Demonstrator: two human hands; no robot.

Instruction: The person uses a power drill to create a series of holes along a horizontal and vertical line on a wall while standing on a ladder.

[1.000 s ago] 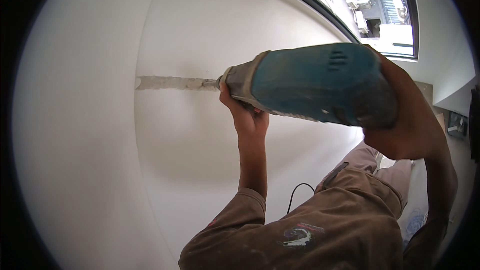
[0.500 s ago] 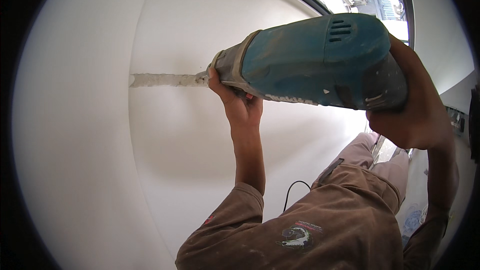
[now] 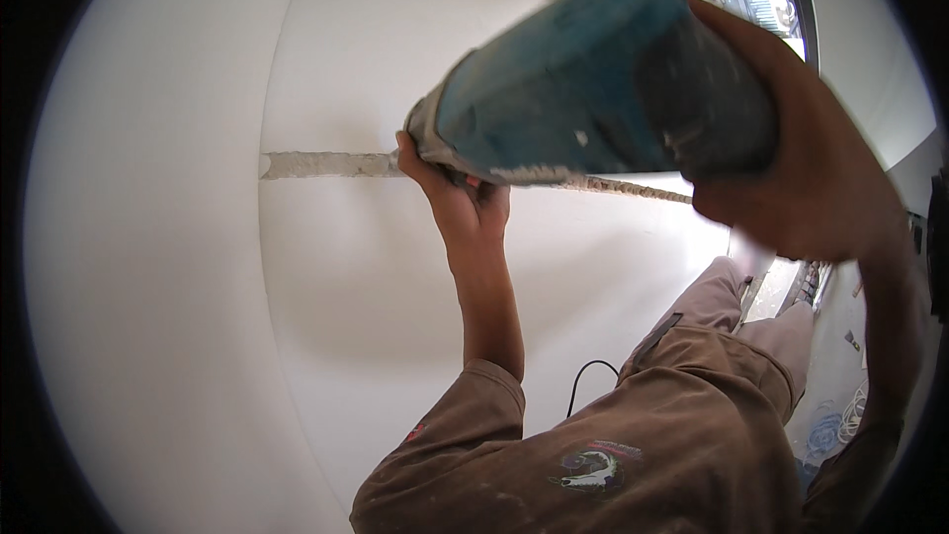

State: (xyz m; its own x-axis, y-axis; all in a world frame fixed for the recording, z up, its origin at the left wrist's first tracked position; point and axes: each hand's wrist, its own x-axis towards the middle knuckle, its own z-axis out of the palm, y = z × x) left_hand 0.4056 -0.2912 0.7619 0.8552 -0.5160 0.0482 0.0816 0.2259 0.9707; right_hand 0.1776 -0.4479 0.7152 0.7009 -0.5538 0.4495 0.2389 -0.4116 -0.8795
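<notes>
head view: teal power tool (image 3: 568, 89) in front of the wall groove (image 3: 331, 165), nose pointing left, bit hidden. left hand (image 3: 450, 193) grips its front end from below; right hand (image 3: 806, 173) holds the rear, fingertips hidden. black cord (image 3: 590, 364) loops below.

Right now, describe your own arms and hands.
The left hand and right hand wear no gloves; the forearms are bare. The left sleeve is brown, with a small red mark; the right sleeve looks dark brown, its details unclear.
</notes>
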